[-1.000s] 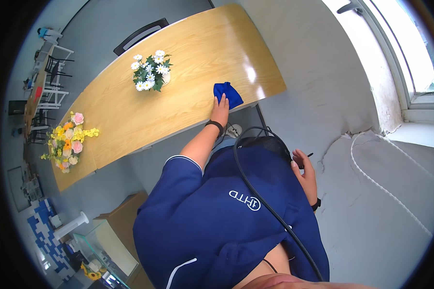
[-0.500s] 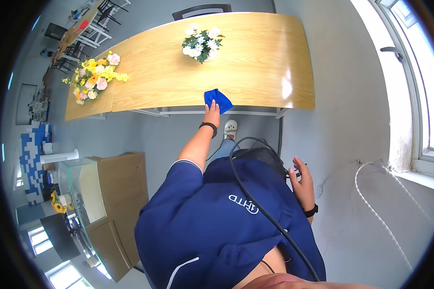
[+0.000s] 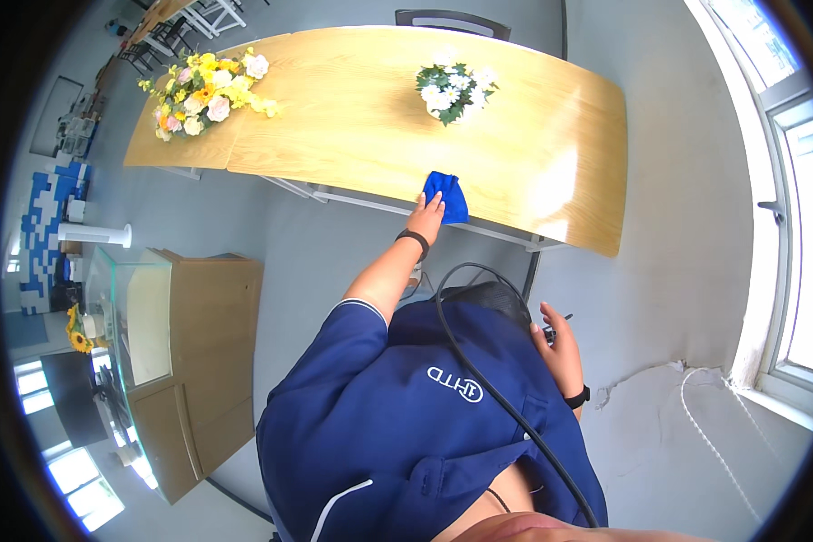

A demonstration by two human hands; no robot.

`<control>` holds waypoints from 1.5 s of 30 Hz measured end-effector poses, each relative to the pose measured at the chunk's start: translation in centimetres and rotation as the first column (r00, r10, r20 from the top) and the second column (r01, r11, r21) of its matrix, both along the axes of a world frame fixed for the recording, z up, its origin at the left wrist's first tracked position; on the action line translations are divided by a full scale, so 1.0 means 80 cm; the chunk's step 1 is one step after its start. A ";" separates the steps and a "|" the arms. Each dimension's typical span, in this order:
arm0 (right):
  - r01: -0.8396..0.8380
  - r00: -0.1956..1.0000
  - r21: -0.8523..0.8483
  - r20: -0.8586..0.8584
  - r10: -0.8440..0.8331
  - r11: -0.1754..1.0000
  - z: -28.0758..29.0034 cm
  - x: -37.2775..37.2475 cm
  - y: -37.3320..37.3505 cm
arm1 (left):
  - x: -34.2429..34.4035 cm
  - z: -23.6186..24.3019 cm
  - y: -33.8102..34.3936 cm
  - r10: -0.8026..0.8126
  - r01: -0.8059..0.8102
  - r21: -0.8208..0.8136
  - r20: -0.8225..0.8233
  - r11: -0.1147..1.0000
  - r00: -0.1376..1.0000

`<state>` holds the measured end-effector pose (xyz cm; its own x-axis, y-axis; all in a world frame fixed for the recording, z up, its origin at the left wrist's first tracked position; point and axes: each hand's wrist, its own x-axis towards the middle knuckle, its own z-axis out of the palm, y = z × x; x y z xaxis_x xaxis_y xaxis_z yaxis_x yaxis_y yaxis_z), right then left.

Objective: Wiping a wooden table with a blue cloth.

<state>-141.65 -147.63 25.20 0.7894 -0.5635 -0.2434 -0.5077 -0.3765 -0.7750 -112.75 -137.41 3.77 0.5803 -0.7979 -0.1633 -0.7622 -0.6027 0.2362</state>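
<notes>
My left hand [image 3: 425, 217] reaches forward, fingers lying flat on a blue cloth [image 3: 449, 199] at the near edge of a wooden table [image 3: 551, 108]. Beyond the cloth stands a pot of white flowers [image 3: 452, 95]. A larger bouquet of yellow, pink and white flowers [image 3: 203, 95] sits toward the table's left end. My right hand [image 3: 558, 348] is low at my right hip, fingers apart beside a small dark object partly hidden by it; a black cable loops over my shirt.
A black chair [image 3: 452, 20] is behind the table. At the left stand a cardboard-brown cabinet with a glass top [image 3: 212, 343] and a white column-like object [image 3: 95, 233]. A window [image 3: 799, 226] and white rope [image 3: 700, 425] are on the right, by a cracked wall.
The view has turned, so the table now appears more level and shifted right. My left hand and the cloth sit farther left along the table relative to the white flowers.
</notes>
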 end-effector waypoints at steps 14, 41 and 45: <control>-0.128 0.991 -0.033 -0.051 0.127 0.991 0.009 0.163 0.092 | 0.138 -0.005 0.063 0.074 -0.071 -0.065 0.031 0.995 0.997; -0.508 0.860 -0.153 -0.033 0.509 0.848 -0.035 0.464 -0.009 | -0.050 -0.071 0.508 0.912 -0.881 0.465 -0.321 -0.085 -0.257; -0.910 0.347 -0.305 -0.188 0.919 0.281 -0.130 0.520 0.009 | -0.170 -0.028 0.463 0.951 -0.887 0.461 -0.286 0.030 -0.117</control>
<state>-100.04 -146.88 14.81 0.8419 0.4995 -0.2043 0.3424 -0.7869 -0.5134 -126.36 -100.38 1.54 0.5670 0.4782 -0.6707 0.7291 -0.6702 0.1385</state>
